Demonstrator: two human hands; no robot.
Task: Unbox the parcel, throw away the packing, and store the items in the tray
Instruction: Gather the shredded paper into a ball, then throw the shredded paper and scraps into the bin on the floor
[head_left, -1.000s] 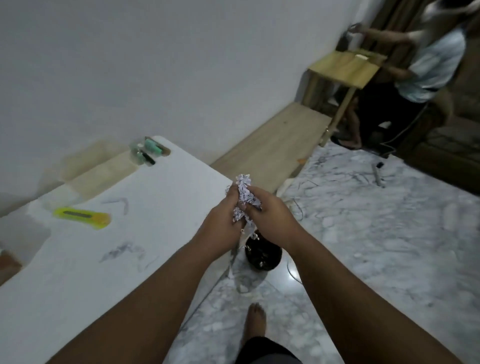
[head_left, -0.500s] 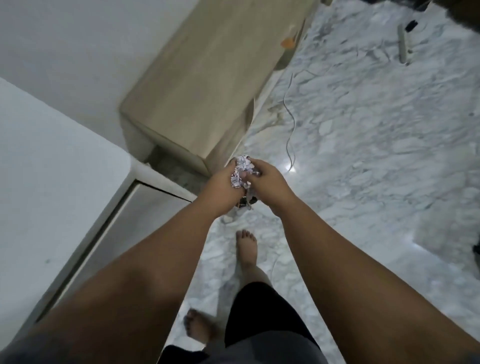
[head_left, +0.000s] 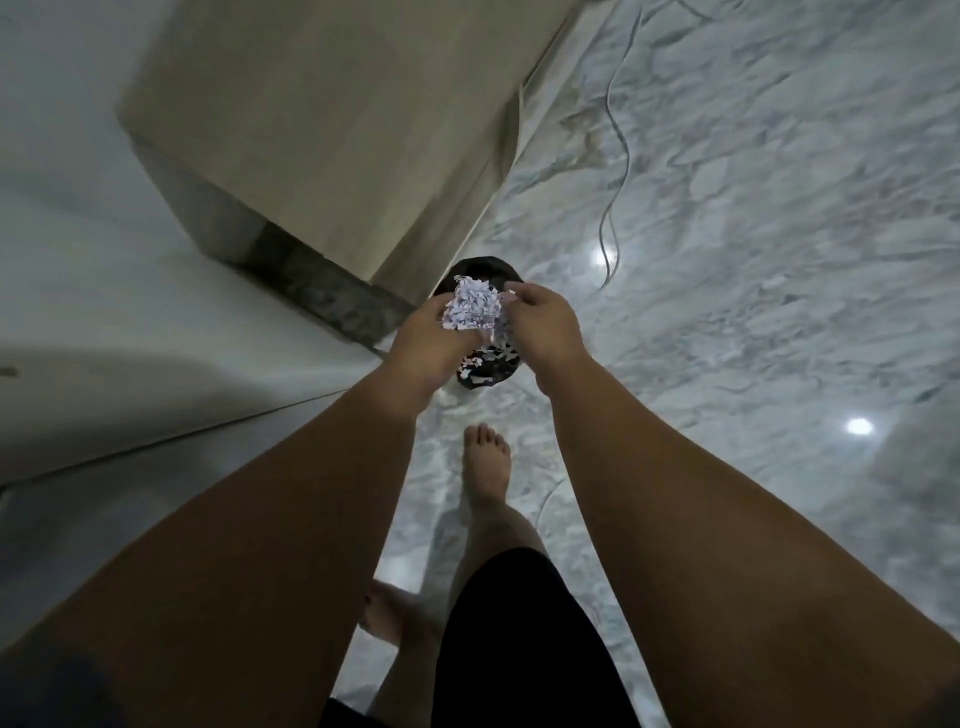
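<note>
**Packing wad over the bin, right hand coming off it**

- Nearest me: black shorts (head_left: 519, 623) and a bare foot (head_left: 485, 457) stepped forward on the marble floor (head_left: 753, 338).
- The left hand (head_left: 423, 340) cups the wad of shredded paper (head_left: 472, 310), fingers curled round its underside.
- The right hand (head_left: 548, 327) was clamped on the wad half a second ago. It now sits just beside it, fingers loosely bent. I cannot tell if it pinches a scrap.
- My view has tipped down. The black bin (head_left: 485, 371) is now directly under both hands, with scraps already inside.
- My read: the drop is about due, which would finish the packing step. The tray is out of view.
- Left of the bin: the white table (head_left: 156, 322), its corner close by.
- Beyond: a low wooden bench (head_left: 337, 130) against the wall.
- Farthest: a cable (head_left: 615, 171) trailing over the floor.
</note>
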